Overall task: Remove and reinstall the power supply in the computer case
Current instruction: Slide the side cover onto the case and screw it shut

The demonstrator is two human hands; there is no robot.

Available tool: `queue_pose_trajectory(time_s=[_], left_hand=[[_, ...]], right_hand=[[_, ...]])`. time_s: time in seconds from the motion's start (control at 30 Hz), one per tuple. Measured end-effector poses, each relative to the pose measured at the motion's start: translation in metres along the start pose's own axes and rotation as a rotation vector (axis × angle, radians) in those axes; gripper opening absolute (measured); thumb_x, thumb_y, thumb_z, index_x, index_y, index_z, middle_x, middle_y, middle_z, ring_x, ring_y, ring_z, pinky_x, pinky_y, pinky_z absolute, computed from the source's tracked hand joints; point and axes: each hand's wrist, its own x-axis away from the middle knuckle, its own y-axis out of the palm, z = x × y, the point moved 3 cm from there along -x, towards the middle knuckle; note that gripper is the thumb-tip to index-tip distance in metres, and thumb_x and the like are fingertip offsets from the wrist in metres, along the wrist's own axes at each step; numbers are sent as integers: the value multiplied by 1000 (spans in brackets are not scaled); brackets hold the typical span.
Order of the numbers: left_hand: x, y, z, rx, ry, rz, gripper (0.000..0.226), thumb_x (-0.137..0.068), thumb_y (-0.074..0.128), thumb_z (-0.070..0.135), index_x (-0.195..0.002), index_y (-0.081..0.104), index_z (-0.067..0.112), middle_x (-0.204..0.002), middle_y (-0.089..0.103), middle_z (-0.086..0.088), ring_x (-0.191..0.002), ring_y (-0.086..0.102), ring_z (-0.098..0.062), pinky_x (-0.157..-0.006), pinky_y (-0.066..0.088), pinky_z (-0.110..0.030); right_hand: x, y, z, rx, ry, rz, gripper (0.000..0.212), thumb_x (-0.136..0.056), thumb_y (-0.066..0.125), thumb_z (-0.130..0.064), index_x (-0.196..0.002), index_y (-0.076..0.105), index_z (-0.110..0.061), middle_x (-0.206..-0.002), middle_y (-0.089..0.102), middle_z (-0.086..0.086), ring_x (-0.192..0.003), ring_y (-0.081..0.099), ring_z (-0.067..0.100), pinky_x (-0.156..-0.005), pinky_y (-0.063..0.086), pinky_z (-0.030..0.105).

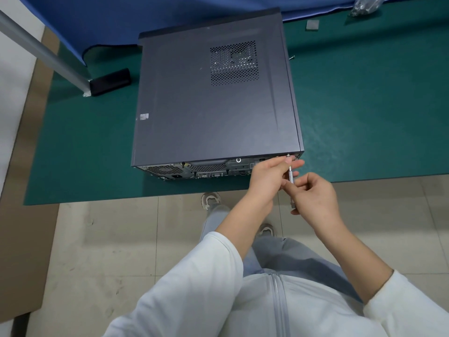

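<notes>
Dark grey computer case point(213, 98) lies on its side on green mat point(364, 105), closed side panel up, vent grille toward 1 o'clock of the panel, rear ports facing the person at the mat's near edge. Power supply itself hidden inside; its fan grille and socket show at the rear, 7 o'clock corner of the case.

Left hand point(267, 177) at the case's 5 o'clock rear corner, fingers curled, thumb and forefinger pinching the tip of the silver screwdriver point(290, 175) at a screw point(288, 155) on the rear edge. Right hand point(315, 198) just beside, toward 5 o'clock of the left, fingers wrapped round the screwdriver handle, shaft pointing up at 12 o'clock into the corner.

Loose screw point(292, 57) on mat at 3 o'clock of the case. Bag of hardware point(364, 6) at far 1 o'clock. Blue cloth point(97, 20) at 11 o'clock
</notes>
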Motion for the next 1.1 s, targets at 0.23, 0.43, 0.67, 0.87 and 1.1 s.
queue_pose_trajectory(time_s=[0.23, 0.43, 0.67, 0.87, 1.1], left_hand=[[-4, -3, 0, -58, -28, -46, 9, -94, 59, 20, -93, 66, 15, -108, 71, -4, -79, 60, -21, -66, 50, -25], [-9, -4, -2, -40, 16, 45, 8, -88, 67, 15, -83, 71, 12, -88, 73, 0, -73, 63, -14, -66, 50, -24], [-9, -5, -2, -53, 1, 65, 21, -84, 72, 19, -101, 70, 6, -86, 73, 1, -79, 66, -10, -83, 53, -25], [-9, -10, -2, -150, -58, 2, 19, -90, 64, 19, -103, 70, 5, -98, 73, -3, -59, 55, -11, -69, 49, -24], [-12, -10, -5, -137, 4, 49, 25, -83, 74, 20, -101, 71, 4, -87, 73, -2, -63, 64, -7, -74, 55, -24]], right_hand=[[5, 4, -2, -61, 7, -99, 26, -98, 51, -20, -75, 61, -14, -62, 57, 0, -45, 53, 11, -43, 49, 27], [7, 8, -5, -230, 74, -160, 20, -97, 52, -16, -81, 60, -10, -58, 55, 0, -39, 52, 7, -43, 52, 25], [7, 6, -2, -249, 101, -107, 12, -91, 61, -12, -83, 53, -8, -71, 53, 8, -42, 57, 5, -47, 56, 29], [9, 11, -7, -295, 117, -199, 19, -100, 44, -11, -90, 57, -4, -75, 56, 8, -45, 56, 10, -52, 58, 29], [9, 6, -7, -331, 144, -157, 11, -93, 59, -11, -93, 55, 0, -69, 54, 8, -47, 59, 11, -50, 58, 30]])
